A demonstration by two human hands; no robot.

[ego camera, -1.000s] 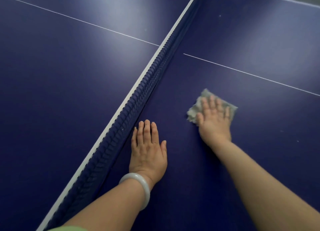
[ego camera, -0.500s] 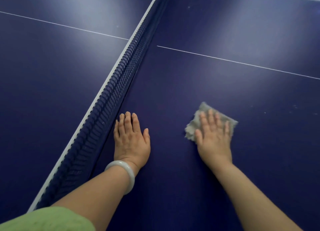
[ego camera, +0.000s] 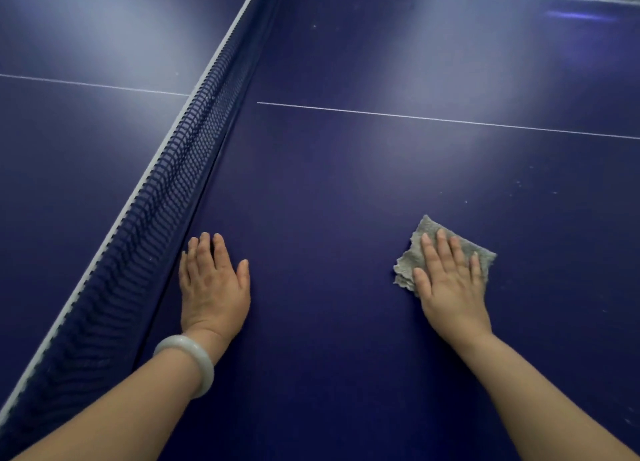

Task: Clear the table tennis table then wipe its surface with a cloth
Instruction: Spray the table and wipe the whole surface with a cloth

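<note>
A dark blue table tennis table [ego camera: 329,190] fills the view. A folded grey cloth [ego camera: 414,256] lies on its right half. My right hand [ego camera: 450,280] presses flat on the cloth with straight fingers and covers most of it. My left hand [ego camera: 213,287] rests flat on the bare table surface, palm down, right beside the net, with a pale bangle on its wrist.
The blue net [ego camera: 166,197] with its white top band runs diagonally from lower left to the top centre. A white centre line [ego camera: 450,120] crosses the right half. Small pale specks [ego camera: 519,183] dot the surface at the right.
My right hand has slid the cloth to the right and toward me, away from the net. My left hand stays flat beside the net. My view has shifted.
</note>
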